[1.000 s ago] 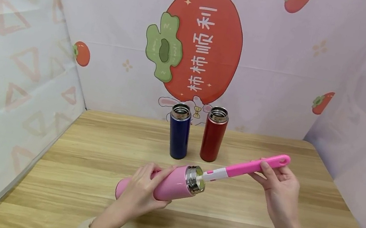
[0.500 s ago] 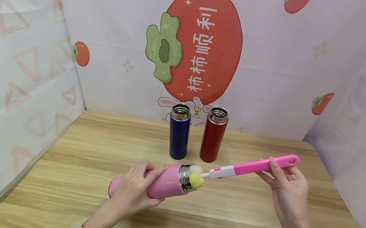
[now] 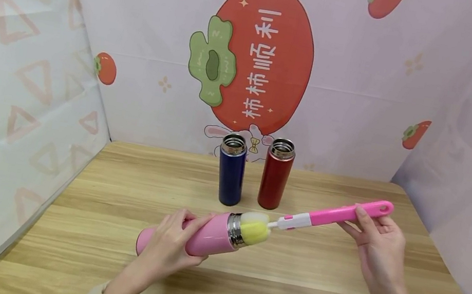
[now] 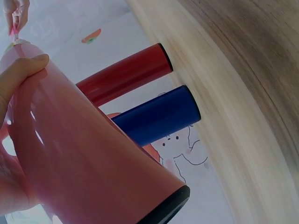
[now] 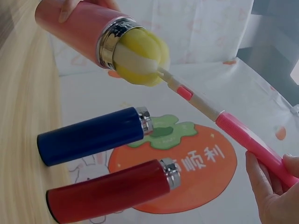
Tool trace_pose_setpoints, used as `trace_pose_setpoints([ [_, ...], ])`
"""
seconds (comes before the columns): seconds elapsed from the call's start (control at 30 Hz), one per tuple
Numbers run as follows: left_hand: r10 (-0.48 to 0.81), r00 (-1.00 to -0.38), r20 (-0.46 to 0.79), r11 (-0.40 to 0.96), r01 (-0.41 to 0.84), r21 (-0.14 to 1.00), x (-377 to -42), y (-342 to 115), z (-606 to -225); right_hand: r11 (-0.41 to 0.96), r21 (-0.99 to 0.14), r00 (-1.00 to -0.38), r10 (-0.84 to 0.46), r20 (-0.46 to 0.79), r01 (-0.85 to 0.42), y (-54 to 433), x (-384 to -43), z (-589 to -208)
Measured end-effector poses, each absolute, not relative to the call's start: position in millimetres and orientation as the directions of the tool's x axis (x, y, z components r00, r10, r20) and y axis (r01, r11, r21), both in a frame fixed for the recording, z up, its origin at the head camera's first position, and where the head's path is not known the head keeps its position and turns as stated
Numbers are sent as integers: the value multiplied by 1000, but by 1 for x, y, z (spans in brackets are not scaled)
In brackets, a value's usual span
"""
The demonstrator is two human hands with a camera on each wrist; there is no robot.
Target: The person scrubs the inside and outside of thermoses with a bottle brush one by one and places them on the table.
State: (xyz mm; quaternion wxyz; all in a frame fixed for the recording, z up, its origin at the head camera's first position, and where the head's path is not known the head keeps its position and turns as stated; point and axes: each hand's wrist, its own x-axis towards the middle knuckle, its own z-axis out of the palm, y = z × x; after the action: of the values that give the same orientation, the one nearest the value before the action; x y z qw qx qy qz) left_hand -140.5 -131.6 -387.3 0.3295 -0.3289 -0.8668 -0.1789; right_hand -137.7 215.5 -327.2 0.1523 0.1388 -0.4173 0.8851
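Note:
My left hand (image 3: pixel 170 242) grips a pink thermos bottle (image 3: pixel 213 235) around its body, tilted with its open metal mouth toward the right. A bottle brush (image 3: pixel 337 215) with a pink handle is pinched between the thumb and fingers of my right hand (image 3: pixel 380 251). Its yellow and white sponge head (image 5: pixel 142 55) sticks partly out of the bottle mouth; the rest is hidden inside the neck. In the left wrist view the pink bottle (image 4: pixel 88 149) fills much of the foreground, with my left thumb lying along it.
Behind the hands, a blue bottle (image 3: pixel 231 177) and a red bottle (image 3: pixel 274 182) stand upright and lidless on the wooden table (image 3: pixel 128 176). A printed cloth backdrop (image 3: pixel 347 98) rises at the table's far edge, with cloth walls at both sides.
The brush has moved right with my right hand, so its sponge head has come partly out of the mouth. My left hand and the pink bottle have shifted slightly left.

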Motion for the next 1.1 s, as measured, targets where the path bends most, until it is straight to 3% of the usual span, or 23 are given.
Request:
trace_pose_setpoints([
  [0.8, 471, -558, 683, 714, 696, 77, -143, -138, -386, -590, -711, -922, 192, 337, -383, 227, -136, -320],
  [1.1, 422, -596, 683, 756, 647, 98, -147, -157, -394, -677, -590, -893, 264, 365, -441, 259, -135, -311],
])
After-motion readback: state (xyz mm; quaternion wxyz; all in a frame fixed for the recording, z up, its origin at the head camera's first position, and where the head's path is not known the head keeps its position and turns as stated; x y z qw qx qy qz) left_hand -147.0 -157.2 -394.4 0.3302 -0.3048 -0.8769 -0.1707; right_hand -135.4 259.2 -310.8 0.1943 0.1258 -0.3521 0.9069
